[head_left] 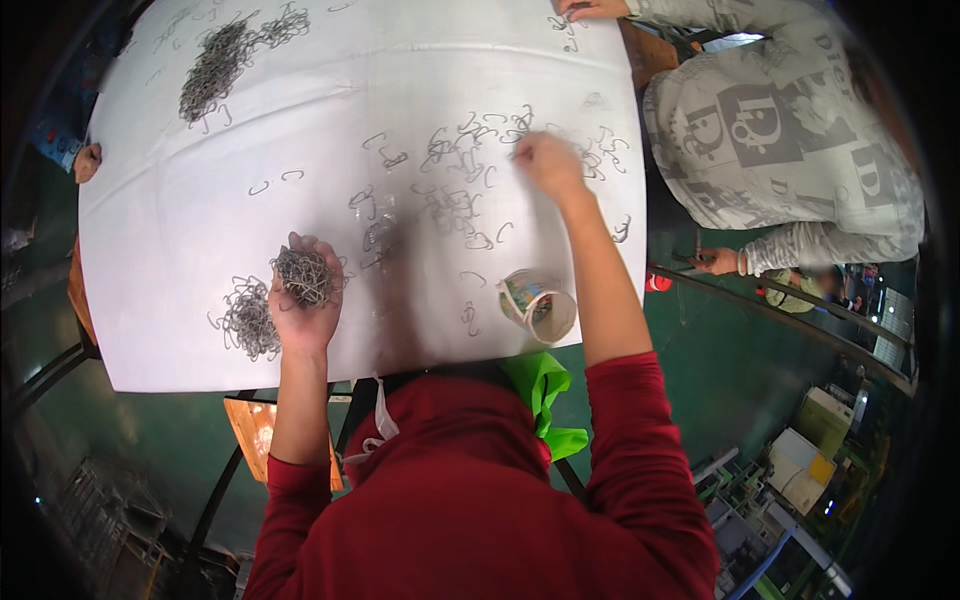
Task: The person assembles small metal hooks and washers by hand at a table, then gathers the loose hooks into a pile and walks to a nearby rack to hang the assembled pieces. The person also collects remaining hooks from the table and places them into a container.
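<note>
- Your left hand (pixel 303 305) lies palm-up on the white worktop (pixel 180 200), fingers curled around a tangled clump of metal hooks (pixel 303 275).
- Just to its left lies a small pile of hooks (pixel 248 318) on the sheet.
- Your right hand (pixel 547 163) reaches far out over the scattered hooks (pixel 455 160), fingers bent down onto them; whether it grips any, you cannot tell.
- A paper cup (pixel 540 305) lies tipped near the worktop's front edge, beside your right forearm.
- A larger heap of hooks (pixel 215 65) sits at the far left.
- Another person in a grey patterned top (pixel 780 130) works at the right side.
</note>
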`<state>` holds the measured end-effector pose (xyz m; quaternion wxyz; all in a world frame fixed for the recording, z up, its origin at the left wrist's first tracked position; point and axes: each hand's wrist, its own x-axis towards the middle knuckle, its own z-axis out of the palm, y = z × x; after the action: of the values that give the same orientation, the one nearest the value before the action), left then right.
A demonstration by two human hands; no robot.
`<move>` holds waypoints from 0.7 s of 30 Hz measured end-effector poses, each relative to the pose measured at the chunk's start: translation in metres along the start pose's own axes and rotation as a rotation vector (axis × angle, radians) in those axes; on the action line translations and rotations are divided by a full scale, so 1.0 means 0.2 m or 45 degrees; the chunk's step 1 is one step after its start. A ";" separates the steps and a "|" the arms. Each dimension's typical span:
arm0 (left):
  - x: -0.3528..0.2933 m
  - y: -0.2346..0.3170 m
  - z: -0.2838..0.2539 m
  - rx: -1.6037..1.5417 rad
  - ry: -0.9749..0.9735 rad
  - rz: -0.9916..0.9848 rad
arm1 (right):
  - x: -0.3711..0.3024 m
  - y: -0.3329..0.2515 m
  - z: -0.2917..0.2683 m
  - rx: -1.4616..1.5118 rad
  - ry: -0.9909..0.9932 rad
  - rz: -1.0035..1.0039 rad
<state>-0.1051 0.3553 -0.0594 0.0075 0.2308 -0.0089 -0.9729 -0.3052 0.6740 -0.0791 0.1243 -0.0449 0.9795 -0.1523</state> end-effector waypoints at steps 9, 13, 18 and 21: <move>0.05 -0.02 0.01 0.077 0.000 -0.016 | -0.34 0.21 0.02 0.183 0.266 0.118; 0.06 -0.02 0.02 0.095 0.024 -0.022 | -0.34 0.31 -0.01 0.313 0.433 0.167; 0.05 -0.04 0.05 0.083 -0.008 -0.064 | -0.22 0.37 -0.03 0.223 0.262 0.109; 0.05 -0.05 0.07 0.064 0.000 -0.052 | -0.17 0.44 -0.04 0.266 0.541 -0.066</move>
<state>-0.1203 0.3659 -0.0511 -0.0182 0.2311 -0.0286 -0.9723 -0.2787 0.7634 -0.0911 -0.0846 -0.0239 0.9611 -0.2619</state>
